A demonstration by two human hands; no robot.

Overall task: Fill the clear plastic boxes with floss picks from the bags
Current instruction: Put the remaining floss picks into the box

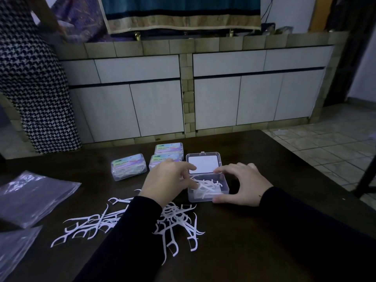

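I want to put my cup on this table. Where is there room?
Bare tabletop lies right of the open clear box, past the right hand, out to the table's right edge. It is crowded in front of the box, where loose floss picks are scattered, behind the left hand, where three filled boxes sit, and at the left edge with plastic bags.

The left hand point(165, 180) hides part of one labelled box point(162, 160); the label print is unreadable.

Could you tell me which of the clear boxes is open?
The box between the hands, lid up; the three others behind are closed and full.
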